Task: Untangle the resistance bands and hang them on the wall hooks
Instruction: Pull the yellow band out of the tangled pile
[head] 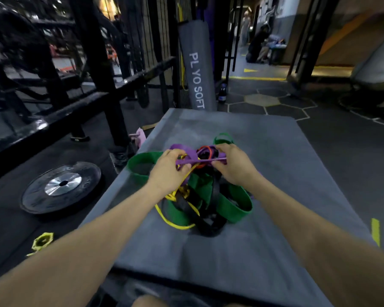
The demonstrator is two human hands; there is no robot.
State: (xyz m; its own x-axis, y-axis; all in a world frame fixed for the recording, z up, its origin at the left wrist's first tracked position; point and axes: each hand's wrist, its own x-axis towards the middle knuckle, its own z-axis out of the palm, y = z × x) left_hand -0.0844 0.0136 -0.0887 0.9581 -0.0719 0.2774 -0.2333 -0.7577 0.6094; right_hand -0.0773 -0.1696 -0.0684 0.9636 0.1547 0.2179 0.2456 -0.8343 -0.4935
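Fingers: left hand (169, 168) and right hand (232, 166) each pinch the purple band (201, 161), stretching one strand taut between them, seemingly to trace it out of the knot.
Tangle: purple band, green band (235, 204), yellow band (175, 224), black band (208, 227) and red band (205, 149), interlaced in one heap mid-pad, below the hands.
Support: grey plyo pad (242, 251), a soft sorting surface.
Surroundings: weight plate (60, 187) on floor, left; black rack (93, 63) far left. Wall hooks: not visible.
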